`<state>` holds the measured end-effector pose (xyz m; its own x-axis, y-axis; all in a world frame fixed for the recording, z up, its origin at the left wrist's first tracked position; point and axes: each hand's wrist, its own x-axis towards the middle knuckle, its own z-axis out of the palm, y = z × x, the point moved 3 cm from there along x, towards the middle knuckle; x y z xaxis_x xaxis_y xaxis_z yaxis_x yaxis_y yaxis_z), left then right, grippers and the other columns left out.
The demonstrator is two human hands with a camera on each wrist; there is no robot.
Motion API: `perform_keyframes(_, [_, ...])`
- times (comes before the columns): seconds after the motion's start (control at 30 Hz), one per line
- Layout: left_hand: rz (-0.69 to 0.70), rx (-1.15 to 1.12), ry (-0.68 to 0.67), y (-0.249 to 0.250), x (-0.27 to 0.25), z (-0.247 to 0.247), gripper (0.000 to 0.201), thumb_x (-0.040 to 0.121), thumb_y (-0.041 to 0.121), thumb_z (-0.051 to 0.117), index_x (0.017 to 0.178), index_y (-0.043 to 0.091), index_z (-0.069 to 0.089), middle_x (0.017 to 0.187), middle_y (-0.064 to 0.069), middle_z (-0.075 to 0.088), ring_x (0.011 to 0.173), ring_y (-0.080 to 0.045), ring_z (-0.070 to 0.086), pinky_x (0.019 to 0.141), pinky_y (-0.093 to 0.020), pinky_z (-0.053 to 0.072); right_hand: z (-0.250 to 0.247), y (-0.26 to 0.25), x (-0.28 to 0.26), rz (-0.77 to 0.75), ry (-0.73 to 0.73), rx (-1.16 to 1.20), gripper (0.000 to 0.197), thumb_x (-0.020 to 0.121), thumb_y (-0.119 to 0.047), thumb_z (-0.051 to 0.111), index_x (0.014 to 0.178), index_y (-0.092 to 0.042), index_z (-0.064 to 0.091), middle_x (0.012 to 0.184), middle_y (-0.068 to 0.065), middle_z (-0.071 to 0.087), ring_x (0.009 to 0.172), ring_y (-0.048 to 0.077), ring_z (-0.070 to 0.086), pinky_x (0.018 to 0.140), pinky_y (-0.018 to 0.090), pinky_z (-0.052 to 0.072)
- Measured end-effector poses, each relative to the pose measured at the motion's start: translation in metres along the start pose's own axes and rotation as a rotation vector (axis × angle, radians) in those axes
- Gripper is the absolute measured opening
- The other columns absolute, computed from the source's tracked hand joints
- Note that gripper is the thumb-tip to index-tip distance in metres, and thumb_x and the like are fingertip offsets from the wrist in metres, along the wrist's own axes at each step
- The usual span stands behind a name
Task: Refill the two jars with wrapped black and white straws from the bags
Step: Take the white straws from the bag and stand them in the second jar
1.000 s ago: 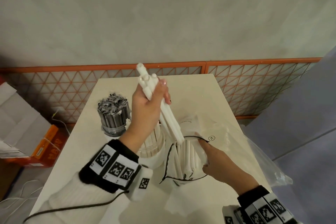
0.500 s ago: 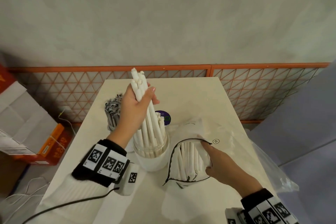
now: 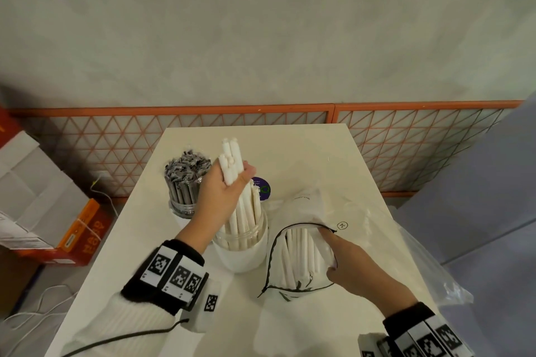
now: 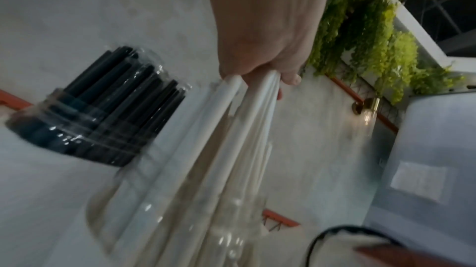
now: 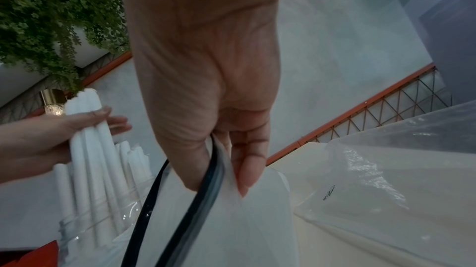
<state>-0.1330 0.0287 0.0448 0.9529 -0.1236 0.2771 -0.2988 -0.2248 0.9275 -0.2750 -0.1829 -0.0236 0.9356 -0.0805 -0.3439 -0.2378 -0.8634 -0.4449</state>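
Note:
My left hand (image 3: pixel 223 194) grips a bunch of wrapped white straws (image 3: pixel 232 159) near their tops. Their lower ends stand inside the clear jar (image 3: pixel 246 252), among other white straws. The left wrist view shows my fingers (image 4: pixel 288 76) curled round the bunch (image 4: pixel 231 118). To the right, my right hand (image 3: pixel 356 266) pinches the black-edged rim of the open bag (image 3: pixel 307 211) between thumb and forefinger (image 5: pixel 244 169). More white straws (image 3: pixel 295 258) lie in that bag. A second jar, packed with wrapped black straws (image 3: pixel 185 180), stands behind and to the left.
A purple round lid (image 3: pixel 262 188) lies behind the white jar. A crumpled clear plastic bag (image 3: pixel 420 264) hangs over the table's right edge. Cardboard boxes (image 3: pixel 43 206) sit on the floor at left. An orange mesh fence (image 3: pixel 261 116) runs behind the white table (image 3: pixel 290 148).
My left hand carried the bunch of white straws from above the bag leftwards and lowered its ends into the clear jar. My right hand kept hold of the bag's rim.

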Motion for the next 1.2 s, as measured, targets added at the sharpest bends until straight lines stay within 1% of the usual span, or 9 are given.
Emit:
perform_keyframes(0.1, [0.004, 0.238, -0.054, -0.020, -0.002, -0.001, 0.029, 0.073, 0.056, 0.068, 0.096, 0.041, 0.062, 0.096, 0.009, 0.067, 0.104, -0.019, 0.060, 0.089, -0.042, 0.050, -0.002, 0.000, -0.001, 0.000, 0.000, 0.009, 0.081, 0.085, -0.008, 0.054, 0.150, -0.027, 0.009, 0.128, 0.006, 0.054, 0.085, 0.012, 0.043, 0.073, 0.018, 0.036])
perform_keyframes(0.23, [0.197, 0.101, -0.008, 0.004, -0.003, -0.005, 0.069, 0.073, 0.032, 0.078, 0.129, 0.034, 0.037, 0.127, 0.007, 0.052, 0.123, -0.003, 0.045, 0.103, -0.017, 0.035, -0.002, 0.001, -0.001, 0.012, -0.001, 0.007, 0.081, 0.085, -0.008, 0.054, 0.150, -0.026, 0.010, 0.129, 0.006, 0.054, 0.086, 0.011, 0.043, 0.073, 0.018, 0.036])
perform_keyframes(0.3, [0.374, 0.201, -0.030, 0.021, 0.001, -0.004, 0.061, 0.081, 0.024, 0.073, 0.133, 0.026, 0.040, 0.133, 0.006, 0.049, 0.127, -0.001, 0.041, 0.106, -0.014, 0.030, -0.002, 0.000, -0.001, 0.009, -0.003, 0.018, 0.081, 0.085, -0.008, 0.055, 0.150, -0.026, 0.010, 0.128, 0.006, 0.054, 0.085, 0.011, 0.044, 0.070, 0.017, 0.036])
perform_keyframes(0.47, [0.631, 0.749, -0.194, 0.009, 0.008, 0.013, 0.036, 0.093, 0.022, 0.039, 0.109, 0.004, 0.066, 0.110, -0.009, 0.068, 0.113, -0.027, 0.060, 0.100, -0.046, 0.045, -0.003, -0.004, -0.002, 0.009, -0.003, 0.019, 0.081, 0.085, -0.008, 0.055, 0.150, -0.026, 0.010, 0.123, 0.007, 0.058, 0.081, 0.013, 0.046, 0.063, 0.014, 0.036])
perform_keyframes(0.57, [0.659, 0.874, -0.200, -0.001, 0.007, 0.015, 0.036, 0.091, 0.017, 0.039, 0.112, 0.004, 0.066, 0.111, -0.009, 0.068, 0.106, -0.025, 0.064, 0.099, -0.043, 0.043, -0.006, -0.006, -0.002, 0.011, 0.000, 0.017, 0.081, 0.084, -0.008, 0.055, 0.150, -0.025, 0.010, 0.127, 0.005, 0.055, 0.083, 0.013, 0.047, 0.071, 0.020, 0.042])
perform_keyframes(0.7, [0.756, 0.921, -0.195, -0.003, 0.004, 0.017, 0.034, 0.072, -0.003, 0.076, 0.105, 0.000, 0.069, 0.106, -0.012, 0.070, 0.097, -0.026, 0.068, 0.090, -0.044, 0.051, -0.011, -0.011, -0.005, -0.021, 0.018, 0.057, 0.084, 0.084, -0.006, 0.055, 0.149, -0.032, 0.007, 0.116, -0.001, 0.053, 0.068, 0.005, 0.047, 0.055, 0.012, 0.040])
perform_keyframes(0.8, [0.821, 0.834, -0.175, -0.005, -0.005, 0.011, 0.041, 0.068, -0.017, 0.063, 0.106, -0.001, 0.068, 0.102, -0.012, 0.069, 0.093, -0.026, 0.066, 0.082, -0.037, 0.057, -0.013, -0.016, -0.006, -0.043, 0.018, 0.053, 0.089, 0.083, -0.005, 0.054, 0.149, -0.034, 0.002, 0.113, -0.001, 0.053, 0.072, 0.013, 0.053, 0.064, 0.024, 0.049])
perform_keyframes(1.07, [0.726, 0.935, -0.301, -0.024, -0.012, 0.022, 0.043, 0.093, 0.029, 0.041, 0.106, -0.001, 0.069, 0.107, -0.013, 0.070, 0.100, -0.027, 0.067, 0.105, -0.037, 0.031, -0.012, -0.016, -0.004, -0.029, 0.000, 0.042, 0.087, 0.085, -0.005, 0.053, 0.149, -0.033, 0.000, 0.098, -0.007, 0.044, 0.064, 0.007, 0.046, 0.055, 0.015, 0.039])
perform_keyframes(1.2, [0.664, 1.053, -0.413, -0.029, -0.018, 0.016, 0.056, 0.101, 0.039, 0.019, 0.133, 0.004, 0.050, 0.123, -0.008, 0.064, 0.111, -0.019, 0.063, 0.112, -0.048, 0.018, -0.012, -0.016, -0.003, -0.043, 0.009, 0.029, 0.086, 0.084, -0.006, 0.053, 0.149, -0.033, 0.003, 0.103, -0.003, 0.052, 0.065, 0.007, 0.049, 0.057, 0.016, 0.042])
